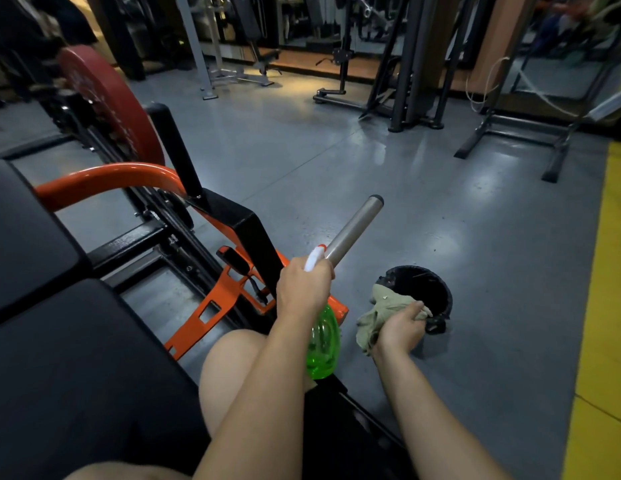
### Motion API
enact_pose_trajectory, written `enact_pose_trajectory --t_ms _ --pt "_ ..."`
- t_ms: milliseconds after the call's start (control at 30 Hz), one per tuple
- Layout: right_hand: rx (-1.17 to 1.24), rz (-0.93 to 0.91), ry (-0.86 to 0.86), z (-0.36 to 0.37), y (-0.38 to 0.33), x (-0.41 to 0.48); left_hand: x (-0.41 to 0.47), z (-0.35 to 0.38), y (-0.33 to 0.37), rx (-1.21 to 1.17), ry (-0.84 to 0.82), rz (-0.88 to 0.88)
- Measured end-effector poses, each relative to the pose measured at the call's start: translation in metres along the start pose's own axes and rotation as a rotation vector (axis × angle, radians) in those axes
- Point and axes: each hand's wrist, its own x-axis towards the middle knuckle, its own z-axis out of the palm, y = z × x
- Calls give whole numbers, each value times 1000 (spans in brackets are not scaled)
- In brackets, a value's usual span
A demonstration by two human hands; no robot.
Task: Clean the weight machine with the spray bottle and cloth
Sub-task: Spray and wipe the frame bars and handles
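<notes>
My left hand (304, 289) grips the white trigger head of a green spray bottle (323, 344), whose nozzle points at the steel weight sleeve (354, 230) of the orange and black weight machine (233, 237). My right hand (402, 329) holds a crumpled olive cloth (382, 315) low above the floor, to the right of the bottle. The machine's black pads (59, 341) fill the lower left. A red weight plate (108, 98) hangs on its far side.
A small black bucket (430, 289) stands on the grey floor just beyond the cloth. Black racks and stands (399, 81) line the back of the room. A yellow floor strip (607, 306) runs along the right edge. My bare knee (233, 368) is below my left forearm.
</notes>
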Motion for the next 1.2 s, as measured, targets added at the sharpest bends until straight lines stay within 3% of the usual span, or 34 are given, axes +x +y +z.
enact_pose_trajectory --t_ms 300,433,667,833,1033,1200 --pt "-123 38 -148 23 7 2 19 -3 -15 -33 94 39" --pt "-231 63 -423 51 3 6 28 -13 -23 -73 85 72" --pt "-251 289 -864 113 -19 -11 37 -43 -37 -308 102 7" --pt "123 480 -739 136 -23 -10 41 -56 -45 -537 194 23" --pt "-106 257 -715 137 12 3 46 -65 -39 -750 264 -86" --pt "-463 155 -604 161 3 19 44 -62 -30 -812 301 -103"
